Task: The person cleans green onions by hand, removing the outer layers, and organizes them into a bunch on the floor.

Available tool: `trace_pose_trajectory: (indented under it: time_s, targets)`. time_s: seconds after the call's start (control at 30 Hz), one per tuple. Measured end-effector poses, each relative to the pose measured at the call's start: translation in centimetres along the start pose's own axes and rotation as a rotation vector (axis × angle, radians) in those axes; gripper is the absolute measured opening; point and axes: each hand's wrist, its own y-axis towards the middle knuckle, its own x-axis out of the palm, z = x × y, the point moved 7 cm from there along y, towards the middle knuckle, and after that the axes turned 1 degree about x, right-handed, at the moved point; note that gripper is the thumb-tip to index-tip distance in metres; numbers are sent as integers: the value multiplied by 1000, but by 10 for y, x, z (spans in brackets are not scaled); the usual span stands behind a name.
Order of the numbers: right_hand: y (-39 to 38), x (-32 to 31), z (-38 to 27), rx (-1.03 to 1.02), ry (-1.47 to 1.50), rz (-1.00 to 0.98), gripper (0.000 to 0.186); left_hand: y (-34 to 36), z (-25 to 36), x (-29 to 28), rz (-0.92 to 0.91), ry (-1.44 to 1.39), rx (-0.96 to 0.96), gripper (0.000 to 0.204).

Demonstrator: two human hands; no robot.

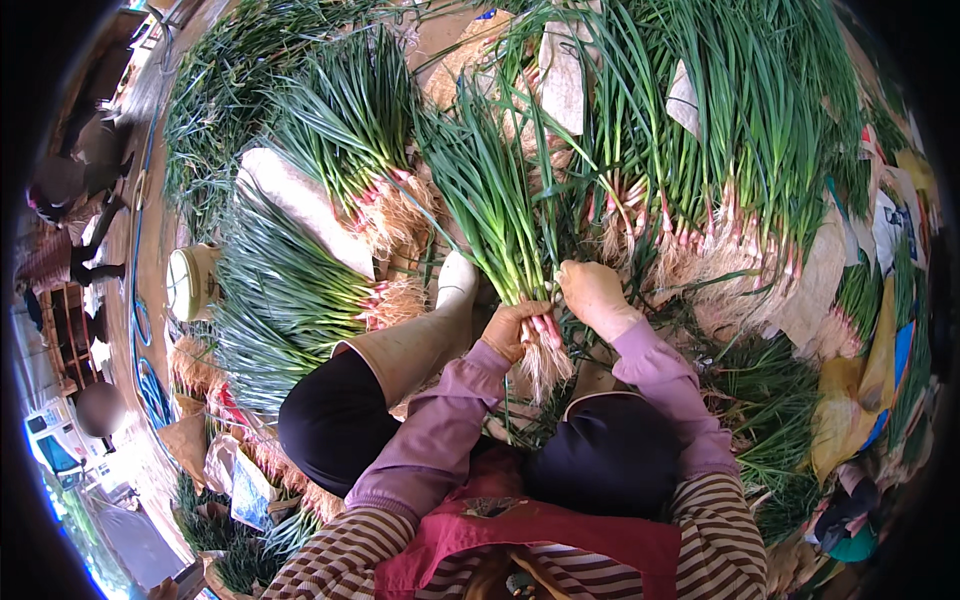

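Left hand had its grip clamped on a scallion bunch just above the roots, centre of scene, leaves fanning far. Right hand touched the same bunch from the right, fingers curled; clamped or not, can't tell. More scallion piles lay all around; a cream boot sat just left.

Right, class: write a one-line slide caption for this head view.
Gloved left hand grips a bunch of green onions near the roots while the gloved right hand reaches into heaped bundles.
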Motion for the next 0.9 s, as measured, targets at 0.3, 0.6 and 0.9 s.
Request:
trace_pose_trajectory:
  time_s: [0.3, 0.6, 0.9]
  targets:
    - [-17, 34, 35, 144, -57, 149, 16, 11, -14, 3, 221, 305, 40, 11]
    - [-53, 129, 123, 208, -464, -365, 15, -6, -24, 11, 334, 382, 152, 9]
    - [-1, 1, 51, 420, 880, -70, 26, 2, -26, 1, 327, 381, 92, 11]
